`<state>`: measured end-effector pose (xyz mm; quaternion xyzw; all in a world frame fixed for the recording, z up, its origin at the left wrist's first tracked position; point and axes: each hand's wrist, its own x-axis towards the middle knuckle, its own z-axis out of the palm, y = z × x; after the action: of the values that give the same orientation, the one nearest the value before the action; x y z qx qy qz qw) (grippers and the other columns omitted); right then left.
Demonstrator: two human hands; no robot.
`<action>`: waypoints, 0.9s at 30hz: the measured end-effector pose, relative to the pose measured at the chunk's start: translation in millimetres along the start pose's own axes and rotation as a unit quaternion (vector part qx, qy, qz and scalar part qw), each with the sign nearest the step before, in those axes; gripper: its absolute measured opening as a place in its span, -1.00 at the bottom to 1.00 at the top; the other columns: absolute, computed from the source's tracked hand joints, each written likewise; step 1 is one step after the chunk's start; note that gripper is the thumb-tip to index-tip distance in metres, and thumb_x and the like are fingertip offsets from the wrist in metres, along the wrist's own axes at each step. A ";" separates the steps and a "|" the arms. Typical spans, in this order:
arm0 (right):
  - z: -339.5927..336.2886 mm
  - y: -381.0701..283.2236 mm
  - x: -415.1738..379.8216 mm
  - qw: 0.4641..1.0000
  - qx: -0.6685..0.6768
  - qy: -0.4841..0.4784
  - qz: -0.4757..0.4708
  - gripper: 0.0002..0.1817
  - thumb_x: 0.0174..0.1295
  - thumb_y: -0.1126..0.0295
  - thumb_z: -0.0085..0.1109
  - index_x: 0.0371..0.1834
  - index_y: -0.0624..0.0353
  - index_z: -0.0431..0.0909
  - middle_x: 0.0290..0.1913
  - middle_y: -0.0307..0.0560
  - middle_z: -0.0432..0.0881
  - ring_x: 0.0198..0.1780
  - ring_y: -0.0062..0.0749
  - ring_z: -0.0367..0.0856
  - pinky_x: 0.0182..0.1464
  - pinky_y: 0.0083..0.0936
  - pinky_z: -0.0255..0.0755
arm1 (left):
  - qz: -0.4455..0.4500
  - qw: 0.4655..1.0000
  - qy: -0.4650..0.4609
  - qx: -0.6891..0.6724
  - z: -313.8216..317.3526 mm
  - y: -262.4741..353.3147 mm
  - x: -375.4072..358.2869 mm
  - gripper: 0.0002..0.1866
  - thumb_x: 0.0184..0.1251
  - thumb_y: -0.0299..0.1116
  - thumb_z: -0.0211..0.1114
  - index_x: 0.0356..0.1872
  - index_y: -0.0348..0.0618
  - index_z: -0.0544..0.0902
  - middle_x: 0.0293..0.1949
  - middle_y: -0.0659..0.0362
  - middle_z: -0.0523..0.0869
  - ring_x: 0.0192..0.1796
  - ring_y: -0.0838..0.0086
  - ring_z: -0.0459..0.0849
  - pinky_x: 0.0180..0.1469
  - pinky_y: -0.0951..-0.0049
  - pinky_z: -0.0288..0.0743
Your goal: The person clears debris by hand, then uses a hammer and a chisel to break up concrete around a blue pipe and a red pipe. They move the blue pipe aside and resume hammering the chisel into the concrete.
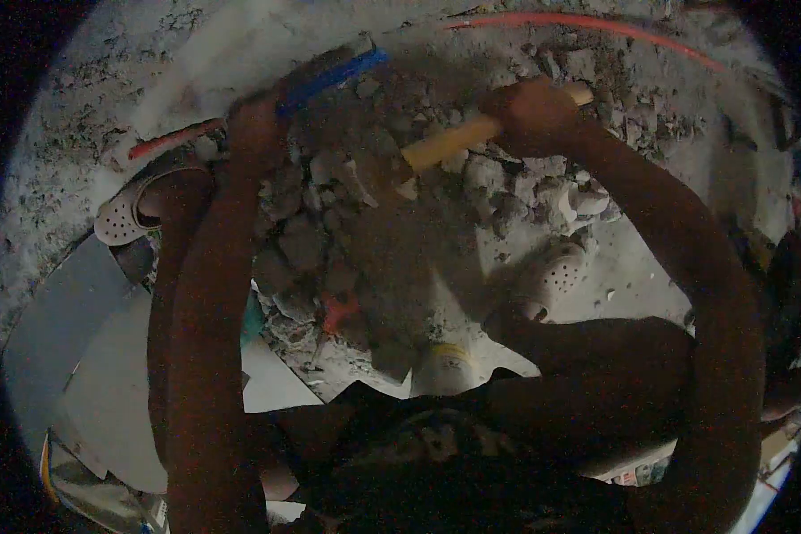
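My right hand (534,116) is closed around the pale wooden handle of a hammer (454,144). Its handle slants down to the left, and the dark head end is dim against the rubble. My left hand (256,125) is closed at the near end of a long blue strip (334,83), which points up and to the right. What kind of thing the strip is, I cannot tell. On the other side of this hand a red strip (176,138) sticks out to the left. Broken stones (307,236) lie between and below both hands.
Pale perforated clogs (120,218) are on my feet, either side of the rubble. A red curved tube (587,20) runs along the far side. A red scrap (340,313) lies among the stones, and a pale container with a yellow rim (443,372) stands near my lap.
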<state>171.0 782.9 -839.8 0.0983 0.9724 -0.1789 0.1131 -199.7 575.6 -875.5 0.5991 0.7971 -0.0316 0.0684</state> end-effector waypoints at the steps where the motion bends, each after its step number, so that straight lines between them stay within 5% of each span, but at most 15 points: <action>1: 4.4 4.9 -2.0 1.000 0.000 0.000 0.001 -0.47 -0.09 0.23 0.42 0.04 0.01 0.58 -0.25 -0.09 0.70 -0.25 -0.05 0.74 -0.25 -0.09 0.61 | 0.005 1.000 -0.007 -0.020 -1.6 1.5 4.4 -0.64 0.24 -0.15 0.36 0.02 -0.05 0.70 -0.31 -0.08 0.76 -0.23 -0.09 0.75 -0.11 -0.06 0.62; 7: -1.0 15.8 -11.9 0.997 0.041 0.048 0.036 -0.51 -0.11 0.29 0.45 -0.02 0.02 0.62 -0.22 -0.07 0.73 -0.18 -0.02 0.74 -0.18 -0.09 0.62 | -0.060 0.991 -0.092 -0.070 8.9 -1.8 16.9 -0.64 0.25 -0.06 0.36 -0.11 -0.11 0.73 -0.29 -0.11 0.76 -0.21 -0.09 0.75 -0.10 -0.06 0.60; 10: 10.9 41.1 -7.5 0.994 0.065 0.080 -0.045 -0.54 -0.08 0.29 0.42 -0.03 0.03 0.64 -0.23 -0.03 0.74 -0.17 -0.01 0.74 -0.15 -0.07 0.63 | -0.061 0.994 -0.091 -0.014 10.1 2.1 16.7 -0.57 0.25 0.04 0.35 -0.09 -0.10 0.73 -0.28 -0.11 0.76 -0.19 -0.08 0.76 -0.09 -0.05 0.60; 16: 6.2 71.4 32.0 0.987 -0.045 -0.059 0.140 -0.45 -0.08 0.26 0.44 0.09 0.00 0.61 -0.19 0.04 0.72 -0.15 0.06 0.73 -0.10 -0.06 0.63 | -0.092 0.990 -0.107 -0.023 14.9 5.6 25.6 -0.46 0.22 0.14 0.34 -0.01 -0.09 0.73 -0.22 -0.14 0.76 -0.13 -0.10 0.75 -0.02 -0.05 0.60; 19: 9.6 59.2 18.0 0.996 0.086 0.014 -0.032 -0.46 -0.06 0.26 0.44 0.09 0.01 0.60 -0.16 0.06 0.71 -0.14 0.10 0.72 -0.09 -0.05 0.62 | -0.075 0.992 -0.095 -0.022 13.6 4.3 24.2 -0.48 0.21 0.11 0.35 -0.01 -0.10 0.73 -0.21 -0.14 0.77 -0.12 -0.10 0.75 -0.01 -0.05 0.60; 21: 13.0 40.6 16.5 0.984 0.054 0.164 -0.038 -0.52 -0.02 0.27 0.41 0.04 0.04 0.61 -0.17 0.09 0.71 -0.16 0.11 0.72 -0.12 -0.03 0.61 | -0.067 0.993 -0.091 -0.021 11.9 1.5 21.4 -0.49 0.21 0.09 0.35 -0.01 -0.11 0.73 -0.21 -0.14 0.77 -0.11 -0.11 0.75 0.00 -0.05 0.61; 27: 21.2 78.2 53.7 0.989 0.139 0.024 0.048 -0.56 0.01 0.31 0.36 0.02 0.10 0.61 -0.19 0.11 0.71 -0.11 0.10 0.71 -0.09 0.01 0.57 | -0.035 0.991 -0.120 -0.042 1.8 -8.5 37.3 -0.52 0.21 0.02 0.37 -0.02 -0.14 0.72 -0.19 -0.15 0.77 -0.09 -0.12 0.75 0.03 -0.06 0.62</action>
<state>141.7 854.8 -898.3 0.1642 0.9347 -0.3040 0.0831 -217.9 608.5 -883.0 0.5596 0.8040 -0.0726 0.1875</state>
